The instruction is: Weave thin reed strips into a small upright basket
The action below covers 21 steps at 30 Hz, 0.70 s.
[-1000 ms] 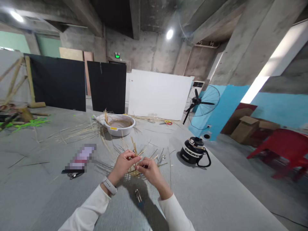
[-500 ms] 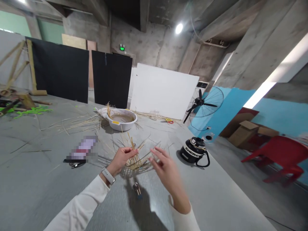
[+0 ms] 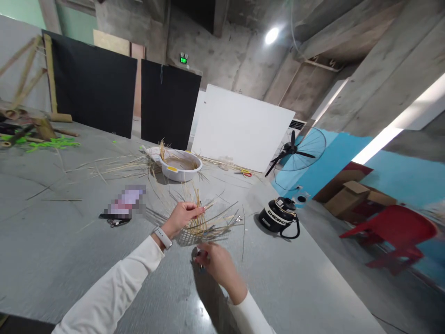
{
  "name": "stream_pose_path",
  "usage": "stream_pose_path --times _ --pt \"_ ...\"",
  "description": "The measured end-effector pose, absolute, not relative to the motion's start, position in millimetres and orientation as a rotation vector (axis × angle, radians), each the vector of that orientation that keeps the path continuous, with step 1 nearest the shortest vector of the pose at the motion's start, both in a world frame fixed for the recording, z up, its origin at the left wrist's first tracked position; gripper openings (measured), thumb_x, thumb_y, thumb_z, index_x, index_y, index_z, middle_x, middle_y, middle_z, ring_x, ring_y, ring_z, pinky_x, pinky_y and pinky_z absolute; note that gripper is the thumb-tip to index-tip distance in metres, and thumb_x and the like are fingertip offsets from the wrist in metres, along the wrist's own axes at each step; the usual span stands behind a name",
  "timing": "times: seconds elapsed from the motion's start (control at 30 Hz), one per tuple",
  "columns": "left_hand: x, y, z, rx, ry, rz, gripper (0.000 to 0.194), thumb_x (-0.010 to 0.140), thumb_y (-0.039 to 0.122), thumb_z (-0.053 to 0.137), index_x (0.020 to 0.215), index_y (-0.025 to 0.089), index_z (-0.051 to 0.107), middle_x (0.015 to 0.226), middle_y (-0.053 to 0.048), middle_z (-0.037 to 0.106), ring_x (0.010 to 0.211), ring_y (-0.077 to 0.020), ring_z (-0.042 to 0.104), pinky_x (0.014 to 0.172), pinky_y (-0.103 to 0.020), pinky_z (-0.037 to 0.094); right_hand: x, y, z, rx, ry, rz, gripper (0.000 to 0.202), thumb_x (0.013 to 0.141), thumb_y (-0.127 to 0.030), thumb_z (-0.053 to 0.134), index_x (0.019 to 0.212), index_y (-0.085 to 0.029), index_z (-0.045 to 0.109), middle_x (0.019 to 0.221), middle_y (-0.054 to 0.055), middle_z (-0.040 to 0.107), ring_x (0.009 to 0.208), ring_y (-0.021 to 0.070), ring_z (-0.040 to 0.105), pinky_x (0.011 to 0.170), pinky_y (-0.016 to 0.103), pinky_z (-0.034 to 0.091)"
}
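A half-woven piece of straw-coloured strips (image 3: 198, 227) lies on the grey table, its loose ends fanning out to the back and right. My left hand (image 3: 182, 217) is closed in a pinch on upright strips at its near left side. Nearer to me, my right hand (image 3: 217, 264) has its fingers closed around a small metal clip (image 3: 199, 254), mostly hidden by them, at the table surface. Another small silver clip (image 3: 238, 218) sits among the strips at the right. My left hand partly covers the weave.
Behind the weave stands a white basin (image 3: 181, 172) with strips in it. Scissors (image 3: 245, 173) lie at the back. A black jug (image 3: 278, 217) stands to the right, and a pixelated phone-like item (image 3: 127, 199) with keys (image 3: 118, 222) lies left. Loose strips (image 3: 111, 166) are scattered behind.
My right hand has moved from beside the weave, fingers apart, down toward me and closed on the metal clip on the table. My left hand keeps its pinch. The view has shifted slightly.
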State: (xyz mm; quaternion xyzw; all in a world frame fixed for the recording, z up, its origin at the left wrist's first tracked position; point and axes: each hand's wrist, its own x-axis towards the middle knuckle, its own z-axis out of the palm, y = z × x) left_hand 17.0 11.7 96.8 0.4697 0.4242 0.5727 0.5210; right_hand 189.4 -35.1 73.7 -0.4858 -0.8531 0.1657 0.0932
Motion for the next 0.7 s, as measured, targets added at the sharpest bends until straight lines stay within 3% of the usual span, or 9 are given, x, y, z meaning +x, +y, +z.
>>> stream_pose_path --times 0.37,0.5,0.57,0.7 --pt "12 14 95 1.152 0.987 1.386 0.04 0.062 0.051 0.071 0.062 0.011 0.068 0.051 0.003 0.052 0.049 -0.0081 0.04 0.05 -0.022 0.027 196 -35 72 -1.346 -2.306 0.567 0.007 0.072 -0.013 0.062 0.073 -0.019 0.066 0.086 0.004 0.061 0.068 0.0138 0.059 0.062 0.022 0.042" --pt "11 15 94 1.164 0.988 1.393 0.039 0.062 0.05 0.071 0.061 0.011 0.067 0.053 0.002 0.053 0.051 -0.0091 0.041 0.051 -0.023 0.028 202 -33 76 -1.339 -2.239 0.669 0.005 0.072 -0.018 0.062 0.067 -0.017 0.063 0.073 0.002 0.062 0.064 0.0142 0.057 0.059 0.022 0.04" --pt "11 15 95 1.169 0.99 1.392 0.04 0.062 0.051 0.071 0.06 0.011 0.066 0.051 0.003 0.051 0.05 -0.0087 0.039 0.05 -0.023 0.027 204 -33 78 -1.368 -2.198 0.732 0.004 0.072 -0.019 0.062 0.075 -0.017 0.064 0.069 0.001 0.062 0.059 0.0137 0.055 0.056 0.022 0.04" --pt "11 12 99 1.178 0.993 1.388 0.042 0.061 0.052 0.07 0.059 0.011 0.064 0.052 0.003 0.048 0.05 -0.0082 0.037 0.049 -0.022 0.025 206 -34 81 -1.297 -2.117 0.928 0.027 0.072 -0.022 0.063 0.099 -0.017 0.065 0.077 0.003 0.065 0.057 0.0129 0.054 0.054 0.023 0.041"
